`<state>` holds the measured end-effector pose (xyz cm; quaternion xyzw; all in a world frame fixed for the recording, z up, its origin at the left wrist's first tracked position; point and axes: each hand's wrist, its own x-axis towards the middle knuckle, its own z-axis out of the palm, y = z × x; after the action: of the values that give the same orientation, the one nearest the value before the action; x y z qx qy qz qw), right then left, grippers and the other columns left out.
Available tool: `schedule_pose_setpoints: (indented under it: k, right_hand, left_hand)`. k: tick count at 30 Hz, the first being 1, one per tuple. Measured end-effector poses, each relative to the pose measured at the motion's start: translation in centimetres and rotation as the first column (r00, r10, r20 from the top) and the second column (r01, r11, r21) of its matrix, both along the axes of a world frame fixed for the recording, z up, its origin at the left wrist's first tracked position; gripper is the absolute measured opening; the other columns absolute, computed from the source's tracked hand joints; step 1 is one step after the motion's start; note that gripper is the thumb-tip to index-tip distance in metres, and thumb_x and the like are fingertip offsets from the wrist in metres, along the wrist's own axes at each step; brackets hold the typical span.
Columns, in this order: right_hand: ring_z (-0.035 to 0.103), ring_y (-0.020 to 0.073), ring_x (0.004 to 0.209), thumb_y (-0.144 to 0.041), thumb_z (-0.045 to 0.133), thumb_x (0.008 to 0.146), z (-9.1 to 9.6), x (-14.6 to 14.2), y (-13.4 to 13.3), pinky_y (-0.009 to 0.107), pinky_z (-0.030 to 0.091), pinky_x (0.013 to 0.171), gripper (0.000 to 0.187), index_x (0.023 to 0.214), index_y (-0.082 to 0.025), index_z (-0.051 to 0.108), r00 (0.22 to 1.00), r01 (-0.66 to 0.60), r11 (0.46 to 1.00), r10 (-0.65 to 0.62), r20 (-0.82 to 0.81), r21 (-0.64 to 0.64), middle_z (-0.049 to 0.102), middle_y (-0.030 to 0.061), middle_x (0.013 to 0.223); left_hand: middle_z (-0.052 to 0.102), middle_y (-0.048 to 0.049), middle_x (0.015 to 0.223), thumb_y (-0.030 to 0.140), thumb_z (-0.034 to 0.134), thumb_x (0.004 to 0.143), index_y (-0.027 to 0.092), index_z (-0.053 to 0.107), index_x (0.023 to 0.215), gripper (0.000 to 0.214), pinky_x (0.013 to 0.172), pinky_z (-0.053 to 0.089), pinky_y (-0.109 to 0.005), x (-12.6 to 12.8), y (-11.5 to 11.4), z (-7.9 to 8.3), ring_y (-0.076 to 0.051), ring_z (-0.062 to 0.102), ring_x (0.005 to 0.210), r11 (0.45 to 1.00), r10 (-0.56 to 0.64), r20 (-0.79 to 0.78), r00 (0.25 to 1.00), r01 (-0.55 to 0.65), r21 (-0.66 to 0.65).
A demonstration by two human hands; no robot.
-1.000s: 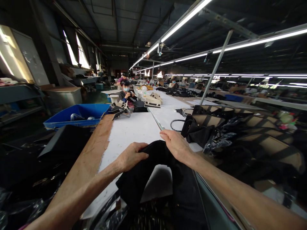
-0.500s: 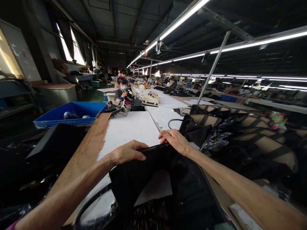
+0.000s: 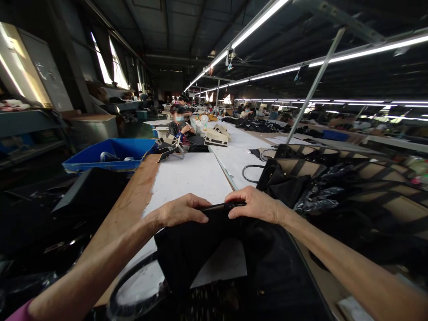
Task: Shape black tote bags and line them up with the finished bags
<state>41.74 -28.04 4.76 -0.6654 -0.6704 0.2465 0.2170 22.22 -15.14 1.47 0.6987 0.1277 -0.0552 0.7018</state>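
A black handbag (image 3: pixel 281 263) stands in front of me, its mouth facing me and a pale sheet (image 3: pixel 222 265) showing inside. My left hand (image 3: pixel 185 210) pinches the far top edge of the bag between thumb and fingers. Just to its right, my right hand (image 3: pixel 256 205) grips the same edge, thumb on the near side. Between the two hands a short stretch of the dark rim is visible. A rounded handle (image 3: pixel 133 281), apparently wrapped in clear plastic, curves out at the bag's left. The fingertips behind the rim are hidden.
White sheeting (image 3: pixel 187 176) covers the table beyond the bag, with a brown board edge (image 3: pixel 133 191) at left. A blue bin (image 3: pixel 110 154) stands beyond that edge. Several black bags with tan panels (image 3: pixel 301 167) crowd the right. A co-worker in a striped top (image 3: pixel 174 128) sits farther off.
My right hand has come down onto the bag's rim, its thumb now on the near side. My left hand keeps its hold. The whole view has shifted slightly.
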Motion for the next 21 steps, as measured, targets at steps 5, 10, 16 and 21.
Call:
schedule_pose_setpoints:
  k: [5,10,16,21]
  right_hand:
    - [0.055,0.013,0.07,-0.035,0.058,0.069,-0.32,-0.05,0.0,0.021,0.038,0.065,0.021,0.08,-0.019,0.067,0.998,0.016,1.0,-0.017,0.058,0.017,0.064,-0.0032,0.071]
    - [0.055,0.014,0.073,-0.034,0.056,0.07,-0.16,0.02,0.13,0.021,0.038,0.066,0.023,0.082,-0.018,0.067,1.0,0.01,1.0,-0.01,-0.013,-0.018,0.065,-0.0021,0.075]
    - [0.055,0.0131,0.07,-0.034,0.054,0.072,-0.14,-0.11,0.18,0.02,0.037,0.064,0.022,0.081,-0.018,0.067,0.999,0.02,1.0,-0.02,0.026,0.007,0.065,-0.0026,0.072]
    - [0.056,0.0129,0.069,-0.034,0.052,0.074,-0.53,-0.59,0.15,0.021,0.036,0.063,0.021,0.078,-0.022,0.068,0.982,0.089,0.99,-0.106,0.156,0.111,0.066,-0.0027,0.073]
  left_hand:
    - [0.065,-0.0015,0.078,0.024,0.056,0.07,0.017,0.059,0.106,0.037,0.049,0.039,-0.017,-0.06,-0.17,-0.14,-0.007,0.051,0.053,1.0,0.005,0.007,1.0,-0.006,0.018]
    - [0.064,-0.0025,0.082,0.028,0.054,0.072,0.016,0.057,0.108,0.037,0.052,0.04,-0.018,-0.07,-0.29,-0.08,-0.008,0.051,0.056,0.997,0.014,0.009,1.0,-0.015,0.078]
    - [0.063,-0.0013,0.079,0.034,0.051,0.073,0.015,0.06,0.1,0.035,0.052,0.039,-0.018,-0.06,-0.48,-0.05,-0.009,0.05,0.058,0.977,0.028,0.02,0.999,-0.032,0.211]
    - [0.061,0.0005,0.076,0.036,0.046,0.075,0.015,0.062,0.095,0.032,0.052,0.036,-0.018,-0.07,-0.62,0.72,-0.009,0.048,0.058,0.905,0.021,0.036,0.999,-0.035,0.424]
